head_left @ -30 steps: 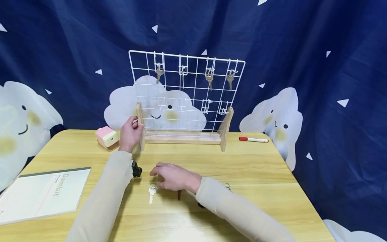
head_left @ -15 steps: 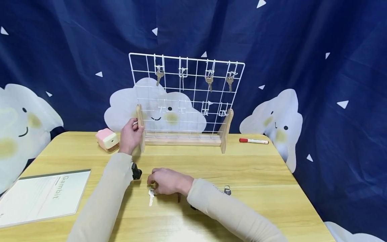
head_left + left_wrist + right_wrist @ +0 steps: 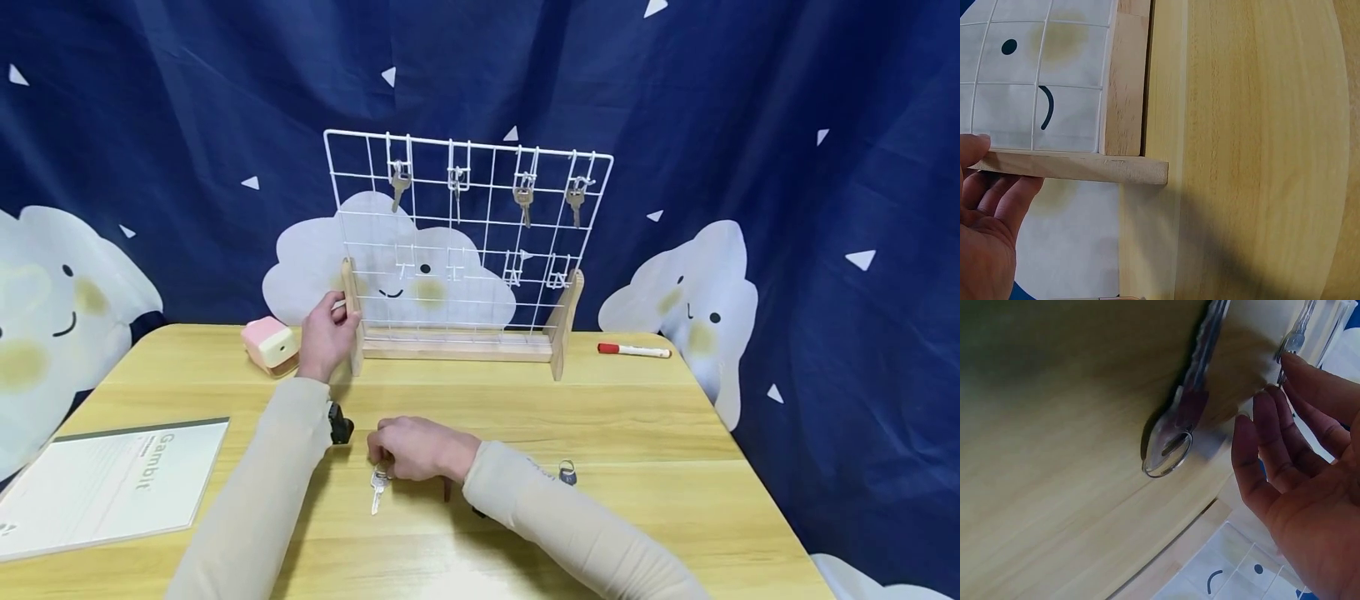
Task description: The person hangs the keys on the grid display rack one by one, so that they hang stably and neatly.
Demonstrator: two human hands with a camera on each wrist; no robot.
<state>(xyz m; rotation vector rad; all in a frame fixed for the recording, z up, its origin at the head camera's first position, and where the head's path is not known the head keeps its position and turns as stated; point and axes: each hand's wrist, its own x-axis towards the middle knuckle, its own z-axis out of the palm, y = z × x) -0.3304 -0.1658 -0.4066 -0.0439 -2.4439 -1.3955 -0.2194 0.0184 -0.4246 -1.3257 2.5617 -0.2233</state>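
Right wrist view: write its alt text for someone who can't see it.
A right hand pinches a metal key at its ring end. Nearer the camera, a second key with a ring lies on a wooden table; a rack's wooden base shows below.

Your left hand (image 3: 330,337) holds the left wooden upright of the wire rack (image 3: 457,353), with a pink-and-cream gadget (image 3: 271,343) just left of that grip. Nearer you, your right hand (image 3: 423,450) pinches the ring end of a silver key (image 3: 377,492) at the table (image 3: 637,417). Right of that pinch, a dark-headed key (image 3: 567,475) lies near your sleeve (image 3: 570,525); beyond it, four hanging keys (image 3: 524,197) line the rack's upper hooks.
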